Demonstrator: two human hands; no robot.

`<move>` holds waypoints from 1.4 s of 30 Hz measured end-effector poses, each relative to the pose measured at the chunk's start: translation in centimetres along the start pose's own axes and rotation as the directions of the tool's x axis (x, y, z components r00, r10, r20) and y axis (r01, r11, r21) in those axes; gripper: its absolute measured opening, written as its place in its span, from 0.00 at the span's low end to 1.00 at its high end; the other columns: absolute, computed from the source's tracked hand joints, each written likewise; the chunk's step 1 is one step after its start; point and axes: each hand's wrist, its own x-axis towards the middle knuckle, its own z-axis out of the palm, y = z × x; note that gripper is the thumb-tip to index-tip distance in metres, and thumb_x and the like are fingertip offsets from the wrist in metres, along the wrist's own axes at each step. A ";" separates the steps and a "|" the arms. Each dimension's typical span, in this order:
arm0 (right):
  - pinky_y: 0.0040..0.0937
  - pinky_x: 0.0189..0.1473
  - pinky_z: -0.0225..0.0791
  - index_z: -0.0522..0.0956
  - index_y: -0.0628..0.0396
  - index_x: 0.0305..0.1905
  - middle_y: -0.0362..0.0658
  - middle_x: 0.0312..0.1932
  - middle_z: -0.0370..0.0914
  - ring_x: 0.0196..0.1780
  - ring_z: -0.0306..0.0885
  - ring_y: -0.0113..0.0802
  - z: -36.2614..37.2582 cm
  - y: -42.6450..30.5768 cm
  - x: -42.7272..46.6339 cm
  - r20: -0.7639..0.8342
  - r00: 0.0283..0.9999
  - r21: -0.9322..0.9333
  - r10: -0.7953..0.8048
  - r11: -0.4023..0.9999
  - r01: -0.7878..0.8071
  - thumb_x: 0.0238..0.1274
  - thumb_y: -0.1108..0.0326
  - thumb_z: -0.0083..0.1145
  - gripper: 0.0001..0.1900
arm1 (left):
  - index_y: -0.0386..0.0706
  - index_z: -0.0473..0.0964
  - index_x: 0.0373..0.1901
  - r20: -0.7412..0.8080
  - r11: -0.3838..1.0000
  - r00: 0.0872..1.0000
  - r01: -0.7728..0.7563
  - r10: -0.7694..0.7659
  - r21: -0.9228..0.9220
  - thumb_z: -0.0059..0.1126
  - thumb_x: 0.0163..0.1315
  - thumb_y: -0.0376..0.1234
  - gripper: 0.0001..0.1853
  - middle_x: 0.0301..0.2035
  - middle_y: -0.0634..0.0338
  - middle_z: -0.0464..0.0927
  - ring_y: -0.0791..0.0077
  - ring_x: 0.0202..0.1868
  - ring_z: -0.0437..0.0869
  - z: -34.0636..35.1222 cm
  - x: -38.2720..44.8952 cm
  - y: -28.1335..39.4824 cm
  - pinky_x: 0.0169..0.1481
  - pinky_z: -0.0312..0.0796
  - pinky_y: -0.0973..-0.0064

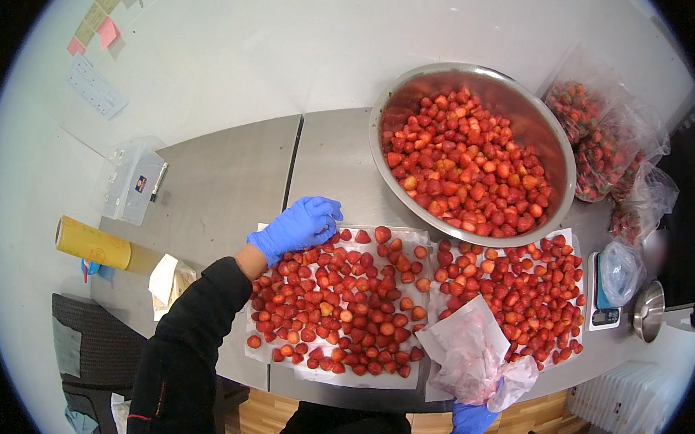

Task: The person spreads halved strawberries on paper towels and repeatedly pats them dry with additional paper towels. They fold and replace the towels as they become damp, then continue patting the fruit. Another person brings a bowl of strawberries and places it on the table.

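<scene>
My left hand (302,229), in a blue glove, is at the far left part of a white paper sheet (317,375) spread with hulled strawberries (373,290). Its fingers are bent together; whether anything is between them is hidden. My right hand (471,426), also gloved in blue, grips a crumpled, pink-stained paper sheet (465,349) at the table's front edge. That paper partly covers a second strawberry layer (528,293), which lies on another white sheet (437,389) to the right.
Behind the sheets stands a large steel bowl (381,159) of strawberries. Bagged strawberries (602,149), a digital scale (605,317) with a plastic bag (621,272), and a small steel bowl (649,310) are at right. A clear plastic box (131,186) and yellow roll (95,243) stand left.
</scene>
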 end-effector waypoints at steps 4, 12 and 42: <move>0.43 0.59 0.66 0.58 0.51 0.68 0.48 0.66 0.61 0.63 0.65 0.43 0.0 0.1 0.0 -0.007 1.000 -0.006 0.006 1.000 -0.006 0.67 0.54 0.40 0.28 | 0.42 0.75 0.28 -0.018 1.000 1.000 0.024 -0.024 0.019 0.58 0.53 0.31 0.04 0.41 0.58 0.77 0.61 0.46 0.78 -1.0 -0.3 -0.3 0.51 0.71 0.67; 0.43 0.59 0.66 0.58 0.51 0.68 0.48 0.66 0.61 0.62 0.66 0.43 0.2 0.4 0.2 -0.014 1.000 -0.011 0.011 1.000 -0.011 0.66 0.54 0.41 0.28 | 0.42 0.75 0.25 -0.015 0.953 0.998 0.050 -0.058 -0.299 0.60 0.50 0.29 0.03 0.36 0.61 0.78 0.64 0.43 0.79 -0.2 0.1 5.7 0.46 0.72 0.67; 0.43 0.57 0.68 0.59 0.52 0.68 0.50 0.65 0.62 0.60 0.68 0.44 -0.7 -0.1 -0.4 -0.034 0.999 -0.013 0.011 1.000 -0.012 0.63 0.54 0.46 0.30 | 0.44 0.73 0.23 -0.169 0.953 0.945 0.294 -0.280 0.066 0.61 0.45 0.32 0.05 0.42 0.62 0.74 0.61 0.54 0.71 4.2 -1.1 9.3 0.59 0.61 0.58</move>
